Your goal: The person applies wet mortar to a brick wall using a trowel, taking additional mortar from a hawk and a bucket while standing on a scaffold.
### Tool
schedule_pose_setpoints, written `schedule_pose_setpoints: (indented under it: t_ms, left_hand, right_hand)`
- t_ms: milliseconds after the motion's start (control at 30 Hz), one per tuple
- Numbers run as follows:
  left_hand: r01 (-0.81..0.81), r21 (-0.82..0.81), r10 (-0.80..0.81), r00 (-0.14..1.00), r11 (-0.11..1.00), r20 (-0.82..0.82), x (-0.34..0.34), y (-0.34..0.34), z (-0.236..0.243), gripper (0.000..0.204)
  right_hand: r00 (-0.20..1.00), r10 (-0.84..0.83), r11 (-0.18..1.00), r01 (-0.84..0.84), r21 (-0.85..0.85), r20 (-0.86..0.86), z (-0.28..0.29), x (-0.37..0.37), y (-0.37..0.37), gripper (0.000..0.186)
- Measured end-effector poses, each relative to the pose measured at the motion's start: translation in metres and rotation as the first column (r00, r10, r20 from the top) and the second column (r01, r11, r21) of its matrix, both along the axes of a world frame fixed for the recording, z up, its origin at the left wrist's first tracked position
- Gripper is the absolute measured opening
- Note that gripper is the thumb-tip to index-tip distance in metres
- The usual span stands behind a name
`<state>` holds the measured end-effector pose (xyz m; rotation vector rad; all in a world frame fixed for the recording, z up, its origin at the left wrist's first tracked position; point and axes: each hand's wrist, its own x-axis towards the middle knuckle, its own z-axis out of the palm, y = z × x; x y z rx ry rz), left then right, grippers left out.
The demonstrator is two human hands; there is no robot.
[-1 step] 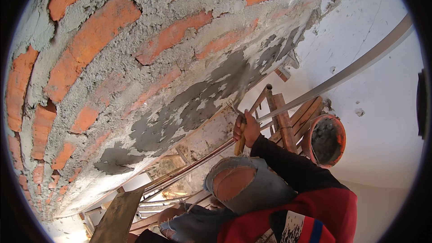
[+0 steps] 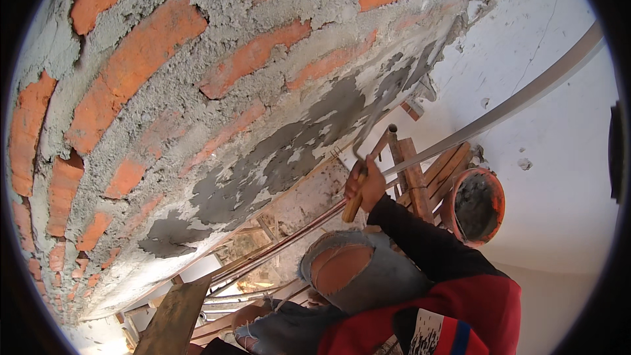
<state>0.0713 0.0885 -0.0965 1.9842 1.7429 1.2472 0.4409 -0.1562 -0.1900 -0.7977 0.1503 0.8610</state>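
From the far left I had the rough brick wall (image 2: 135, 59), its lower band spread with dark mortar patches (image 2: 230, 184) that had ragged edges; I judged a thin edge could peel if the blade dragged over it. Below them a flat board (image 2: 172, 315) rose tilted from the lower edge. Only a sliver of the left hand (image 2: 195, 350) showed beside it, so I could not tell whether it gripped anything; a loose hold there could let the board tip.

In the middle, my right hand (image 2: 368, 184) was closed around the wooden handle of the trowel (image 2: 353, 208), whose blurred blade pointed up toward the wall; I could not tell if it touched. Just behind ran a long pale bar (image 2: 486, 123), which a wide elbow swing could knock. Furthest right, an orange bucket (image 2: 503, 202) of grey mortar leaned near the timbers (image 2: 415, 174); a bump from the sleeve could spill it.
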Motion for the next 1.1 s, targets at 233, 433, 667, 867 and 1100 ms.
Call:
schedule_pose_setpoints:
  t_ms: [233, 433, 667, 867, 1100]
  left_hand:
    - [0.181, -0.141, -0.134, 0.947, 0.973, 0.293, 0.048, 0.008, 0.026, 0.044]
    - [0.225, -0.177, -0.104, 0.85, 0.958, 0.516, 0.033, 0.051, 0.123, 0.043]
    - [-0.047, -0.084, 0.093, 0.699, 0.995, 0.709, -0.117, 0.049, 0.282, 0.042]
    - [-0.35, -0.028, 0.193, 0.445, 0.936, 0.874, -0.256, -0.036, 0.34, 0.041]
    - [-0.72, -0.346, 0.7, 0.266, 0.602, 0.663, -0.328, -0.179, 0.383, 0.038]
  right_hand:
    - [0.995, -0.022, 0.991, 0.009, -0.133, -0.095, 0.054, 0.06, 0.015, 0.059]
    - [0.987, -0.063, 0.822, -0.031, -0.569, -0.144, -0.011, 0.013, -0.044, 0.055]
    - [0.923, 0.373, 0.349, -0.234, -0.907, -0.094, 0.073, 0.033, -0.114, 0.052]
    - [-0.488, 0.856, -0.19, 0.01, -0.982, -0.171, 0.132, 0.07, -0.178, 0.043]
    - [0.151, 0.905, -0.295, -0.449, -0.843, -0.397, 0.301, 0.017, -0.129, 0.015]
